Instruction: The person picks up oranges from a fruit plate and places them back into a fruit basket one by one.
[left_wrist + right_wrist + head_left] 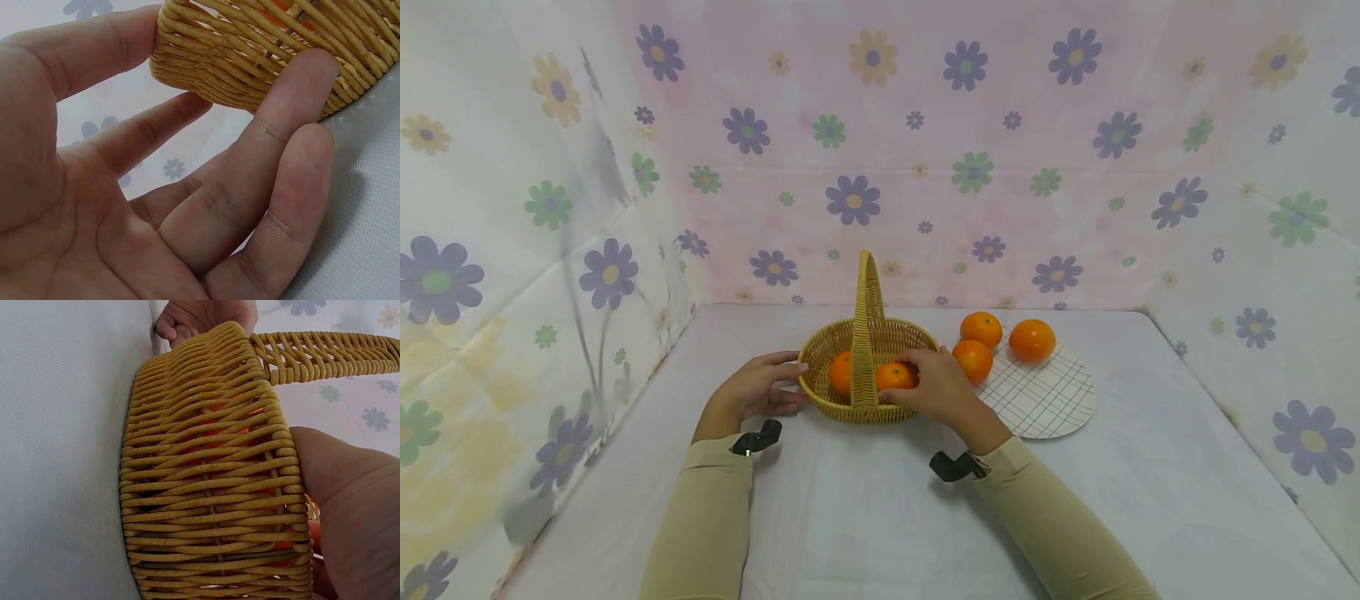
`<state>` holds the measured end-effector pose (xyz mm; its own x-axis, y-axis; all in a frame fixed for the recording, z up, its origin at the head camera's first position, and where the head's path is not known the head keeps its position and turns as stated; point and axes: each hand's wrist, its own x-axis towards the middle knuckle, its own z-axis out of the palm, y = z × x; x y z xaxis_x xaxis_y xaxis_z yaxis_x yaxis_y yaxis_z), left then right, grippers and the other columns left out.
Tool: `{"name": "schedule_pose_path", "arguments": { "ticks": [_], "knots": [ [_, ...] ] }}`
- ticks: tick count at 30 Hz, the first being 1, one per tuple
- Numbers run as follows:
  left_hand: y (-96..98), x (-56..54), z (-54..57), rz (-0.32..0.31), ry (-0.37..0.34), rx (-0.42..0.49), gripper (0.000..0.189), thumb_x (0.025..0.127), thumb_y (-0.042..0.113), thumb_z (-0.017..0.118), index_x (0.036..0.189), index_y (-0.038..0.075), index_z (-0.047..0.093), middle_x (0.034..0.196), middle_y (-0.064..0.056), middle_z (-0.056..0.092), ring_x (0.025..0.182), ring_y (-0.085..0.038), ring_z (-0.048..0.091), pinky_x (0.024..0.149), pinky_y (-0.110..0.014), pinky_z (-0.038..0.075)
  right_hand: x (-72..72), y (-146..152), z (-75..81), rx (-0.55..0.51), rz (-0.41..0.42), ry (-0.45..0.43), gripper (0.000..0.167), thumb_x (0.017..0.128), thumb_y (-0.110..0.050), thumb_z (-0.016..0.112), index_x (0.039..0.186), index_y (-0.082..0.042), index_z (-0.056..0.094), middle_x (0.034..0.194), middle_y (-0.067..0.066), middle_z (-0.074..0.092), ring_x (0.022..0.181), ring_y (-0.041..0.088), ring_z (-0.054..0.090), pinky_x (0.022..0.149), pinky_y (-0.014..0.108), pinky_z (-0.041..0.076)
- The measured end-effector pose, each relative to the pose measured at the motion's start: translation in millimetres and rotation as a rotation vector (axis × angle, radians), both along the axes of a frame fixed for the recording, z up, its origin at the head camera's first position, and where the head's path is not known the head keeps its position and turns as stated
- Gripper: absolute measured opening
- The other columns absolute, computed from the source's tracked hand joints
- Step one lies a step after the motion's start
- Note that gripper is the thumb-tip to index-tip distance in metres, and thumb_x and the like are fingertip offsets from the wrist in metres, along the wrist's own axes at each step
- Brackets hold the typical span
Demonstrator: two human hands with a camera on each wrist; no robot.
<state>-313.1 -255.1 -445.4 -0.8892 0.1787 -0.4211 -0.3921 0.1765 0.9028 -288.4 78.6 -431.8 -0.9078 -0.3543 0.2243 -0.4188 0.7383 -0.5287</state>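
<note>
In the basket (880,414), mid-frame in the head view, one orange (839,373) lay and a second orange (895,377) was apparently pinched by the right hand (943,387); three oranges (973,361) were left centre-right, on or beside the plate (1045,400). The basket was touched by the left hand's (754,388) loosely spread fingers, shown closely only from the left wrist.

The oval basket (829,407), woven in golden-yellow strands (its tall handle (862,333) arched overhead), stood upright on the counter (850,517). Inside, one smooth orange (840,375) lay left of the handle, partly hidden; a second orange (897,378), just right of it, was held in the right hand (945,387).
</note>
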Motion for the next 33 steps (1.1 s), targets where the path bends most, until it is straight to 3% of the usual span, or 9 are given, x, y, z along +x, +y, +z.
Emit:
{"name": "schedule_pose_path", "arguments": {
  "ticks": [10, 17, 23, 30, 33],
  "knots": [
    [0.0, -1.1, -0.5, -0.003, 0.001, 0.000, 0.070, 0.100, 0.035, 0.069, 0.161, 0.020, 0.037, 0.150, -0.017, 0.056, 0.095, -0.027, 0.078, 0.083, -0.039, 0.064, 1.1, 0, 3.1, 0.000, 0.006, -0.022, 0.067, 0.081, -0.056, 0.084, 0.132, -0.015, 0.069, 0.125, 0.000, 0.072, 0.117, 0.021, 0.064, 0.126, 0.060, 0.022],
    [-1.4, -1.9, -3.2, -0.008, 0.005, -0.006, 0.071, 0.100, 0.036, 0.069, 0.161, 0.020, 0.037, 0.150, -0.016, 0.055, 0.096, -0.026, 0.078, 0.084, -0.038, 0.064, 0.7, 3, 4.6, -0.009, 0.039, -0.042, 0.073, 0.082, -0.058, 0.083, 0.136, -0.013, 0.067, 0.132, 0.002, 0.069, 0.121, 0.023, 0.061, 0.112, 0.048, 0.045],
    [-1.7, -2.2, -2.9, -0.012, 0.007, -0.009, 0.072, 0.100, 0.037, 0.069, 0.161, 0.020, 0.036, 0.150, -0.016, 0.055, 0.097, -0.027, 0.078, 0.084, -0.037, 0.064, -0.8, 14, 13.6, -0.075, 0.027, -0.069, 0.074, 0.084, -0.053, 0.083, 0.142, -0.014, 0.062, 0.143, 0.002, 0.063, 0.138, 0.027, 0.055, 0.115, 0.049, 0.046],
    [-0.7, -0.9, -1.5, -0.011, 0.004, -0.008, 0.072, 0.101, 0.036, 0.067, 0.162, 0.019, 0.034, 0.153, -0.016, 0.052, 0.097, -0.026, 0.078, 0.083, -0.037, 0.064, -0.8, 29, 30.0, -0.123, -0.018, -0.020, 0.070, 0.085, -0.055, 0.081, 0.139, -0.014, 0.064, 0.142, 0.004, 0.063, 0.136, 0.026, 0.056, 0.113, 0.050, 0.048],
    [-0.4, -0.7, -1.4, -0.013, 0.005, -0.008, 0.072, 0.101, 0.035, 0.067, 0.162, 0.019, 0.034, 0.153, -0.016, 0.051, 0.097, -0.027, 0.078, 0.083, -0.037, 0.064, -2.6, 39, 35.5, -0.135, -0.072, -0.028, 0.072, 0.085, -0.059, 0.079, 0.141, -0.017, 0.062, 0.146, 0.004, 0.060, 0.118, 0.028, 0.063, 0.106, 0.050, 0.052]
  ]
}}
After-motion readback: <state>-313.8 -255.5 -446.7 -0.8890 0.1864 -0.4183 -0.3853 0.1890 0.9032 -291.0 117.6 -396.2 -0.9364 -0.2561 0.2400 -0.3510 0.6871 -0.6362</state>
